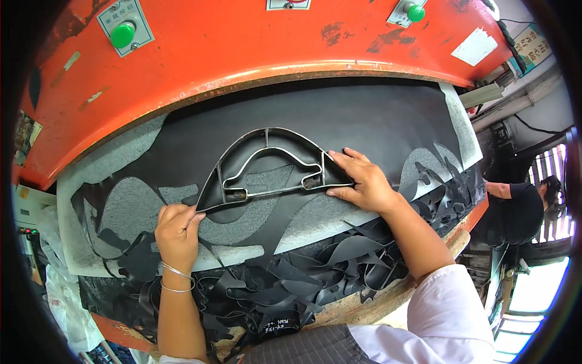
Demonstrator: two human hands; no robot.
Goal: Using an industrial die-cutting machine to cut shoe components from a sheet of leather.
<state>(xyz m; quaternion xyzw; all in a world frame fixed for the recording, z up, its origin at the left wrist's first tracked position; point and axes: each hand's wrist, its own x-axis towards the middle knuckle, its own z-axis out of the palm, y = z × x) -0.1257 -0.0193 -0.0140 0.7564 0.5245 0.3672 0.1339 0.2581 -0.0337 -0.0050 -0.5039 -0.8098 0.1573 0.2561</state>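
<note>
A curved steel cutting die [267, 138], shaped like a half-moon with a smaller bridge-shaped frame inside, lies over a black leather-like sheet [376, 112]. At the die's left tip, my left hand [177, 229] pinches the metal between thumb and fingers. My right hand [365, 184] grips the right corner, its thumb along the near side and its fingers over the far side. Beneath the sheet is a pale cutting board [312, 230], which shows through several cut-out gaps, some under the die's near part.
An orange press beam [242, 45] with a left green button [122, 35] and a right green button [416, 13] spans the far side. Black offcuts [345, 255] pile along the near edge. Plastic bags [66, 297] hang at left. Another person [512, 209] is at far right.
</note>
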